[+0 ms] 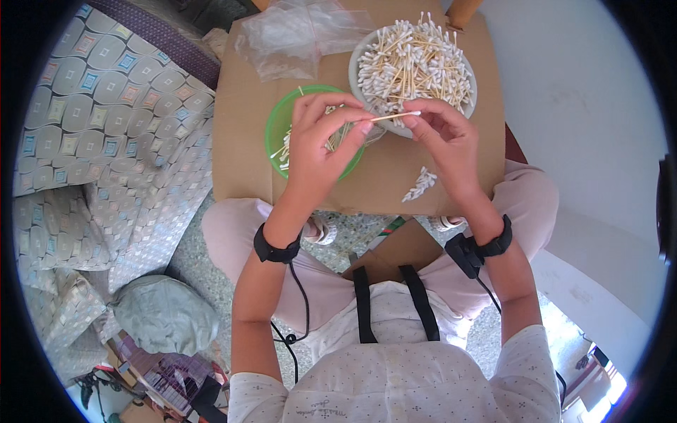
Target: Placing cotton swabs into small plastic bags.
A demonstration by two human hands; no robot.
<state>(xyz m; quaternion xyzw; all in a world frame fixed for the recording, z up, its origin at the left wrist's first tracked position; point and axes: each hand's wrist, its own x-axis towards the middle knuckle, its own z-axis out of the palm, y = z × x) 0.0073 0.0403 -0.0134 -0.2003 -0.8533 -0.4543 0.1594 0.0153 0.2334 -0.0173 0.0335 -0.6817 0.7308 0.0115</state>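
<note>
A cotton swab (pixel 391 116) with a thin wooden stick is held level between my hands, above the cardboard. My left hand (pixel 321 137) pinches the stick's left end between thumb and fingertips. At the other end, the thumb and forefinger of my right hand (pixel 448 141) close around the white cotton tip. Beneath my left hand is a green bowl (pixel 272 141) with some swabs in it, partly hidden. Beyond my right hand stands a pale round bowl (pixel 355 67) heaped with cotton swabs (pixel 416 63). A small cluster of white cotton tips (pixel 421 185) lies on the cardboard near my right wrist.
Clear plastic bags (pixel 289 35) lie at the far left of the cardboard-covered surface (pixel 243 162). Patterned fabric (pixel 134 120) covers furniture on the left; a white wall (pixel 585 106) rises on the right. Cables (pixel 305 303) hang from the black wrist straps.
</note>
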